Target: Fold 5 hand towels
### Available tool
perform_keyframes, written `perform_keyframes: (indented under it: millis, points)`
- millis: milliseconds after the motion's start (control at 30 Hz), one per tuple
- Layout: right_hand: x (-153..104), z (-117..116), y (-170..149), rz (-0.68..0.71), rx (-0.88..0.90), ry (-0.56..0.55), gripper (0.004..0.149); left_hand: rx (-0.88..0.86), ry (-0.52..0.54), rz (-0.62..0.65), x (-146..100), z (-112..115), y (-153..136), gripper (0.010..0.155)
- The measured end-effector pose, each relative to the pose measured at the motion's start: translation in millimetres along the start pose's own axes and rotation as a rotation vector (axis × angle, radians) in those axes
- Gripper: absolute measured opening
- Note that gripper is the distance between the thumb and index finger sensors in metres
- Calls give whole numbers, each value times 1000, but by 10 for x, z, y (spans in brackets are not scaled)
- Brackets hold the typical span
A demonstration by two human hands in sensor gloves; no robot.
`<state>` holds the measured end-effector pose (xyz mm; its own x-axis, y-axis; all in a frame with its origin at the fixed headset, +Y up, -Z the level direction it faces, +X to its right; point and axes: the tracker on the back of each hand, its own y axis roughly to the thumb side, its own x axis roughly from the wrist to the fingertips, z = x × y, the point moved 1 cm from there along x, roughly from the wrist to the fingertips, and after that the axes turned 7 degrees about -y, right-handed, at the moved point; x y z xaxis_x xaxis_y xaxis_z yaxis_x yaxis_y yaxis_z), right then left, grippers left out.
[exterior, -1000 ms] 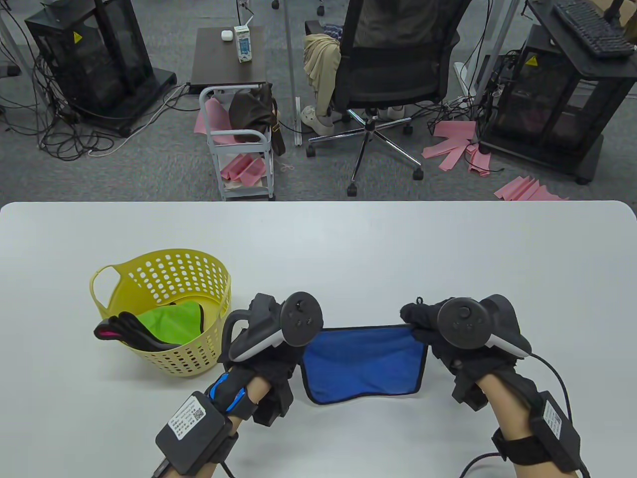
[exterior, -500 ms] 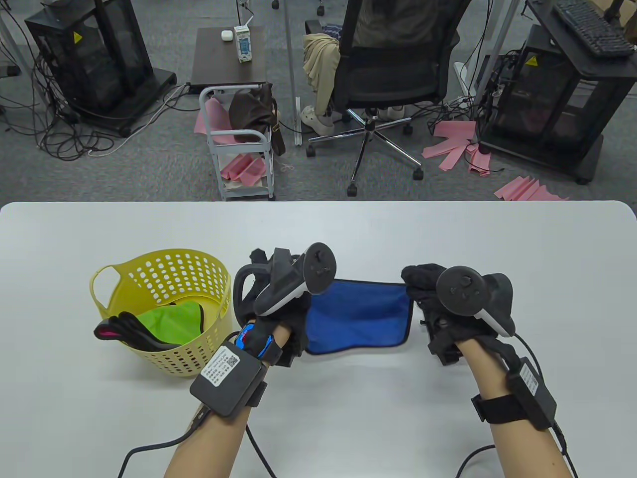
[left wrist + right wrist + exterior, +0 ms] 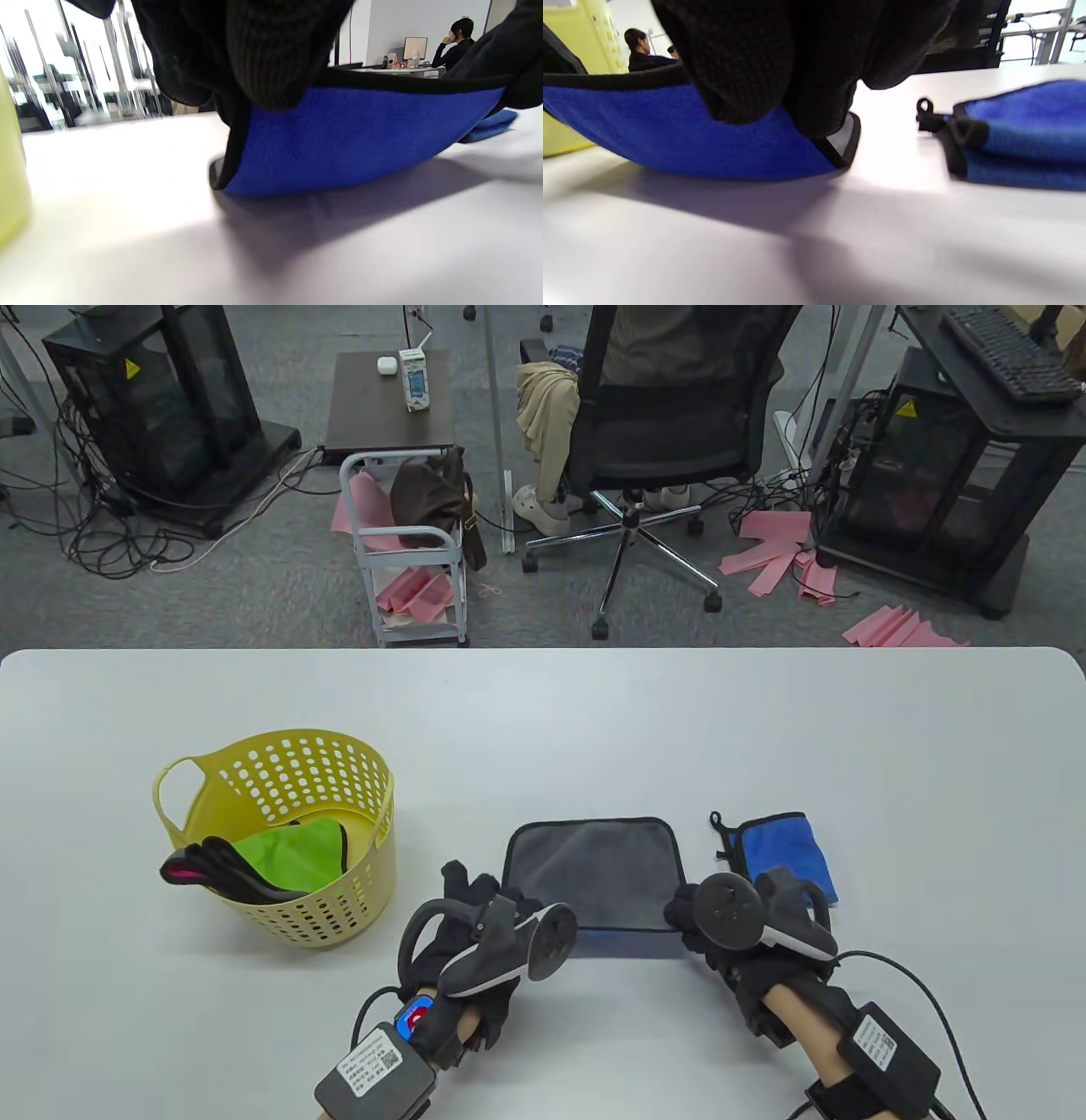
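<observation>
Both hands, left (image 3: 475, 933), right (image 3: 730, 929), pinching towel (image 3: 594, 874) near corners, folded towel (image 3: 785, 853) just right, possibly touching

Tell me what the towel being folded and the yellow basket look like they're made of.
Towel: looks like soft microfibre or terry, grey on top, blue beneath with black stitched binding; the wrist views show a fine nubby pile and it sags limply.
Basket: looks like moulded plastic, smooth matte yellow, with rows of punched holes and a loop handle.
</observation>
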<state>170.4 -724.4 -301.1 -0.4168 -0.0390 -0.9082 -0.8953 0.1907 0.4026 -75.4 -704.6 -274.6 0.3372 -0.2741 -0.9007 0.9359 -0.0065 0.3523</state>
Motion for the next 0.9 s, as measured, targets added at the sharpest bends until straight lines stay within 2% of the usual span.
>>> perform_keyframes:
  millis: [167,367,533,633,700,767,900]
  points:
    - [-90,-55,22,1,14,32,38,-76,-47,48,-88,106,-101,44]
    - [-206,-102,56,23,25,59,38,-104,-29,74,-193,139,-118,44]
    - [-288,-113,37,33,142,105,38,-107,-94,77,-294,149,-100,44]
    - [-294,-82,0,27,226,139,42,-115,-80,59,-333,80,-98,44]
    - [-276,-31,-35,9,260,106,46,-86,-63,27,-337,13,-83,44]
    - [-218,48,-81,-27,267,35,42,-50,-26,-26,-306,-76,-48,43]
    - [-37,145,-114,-130,188,-87,38,47,-4,-140,-99,-164,55,42]
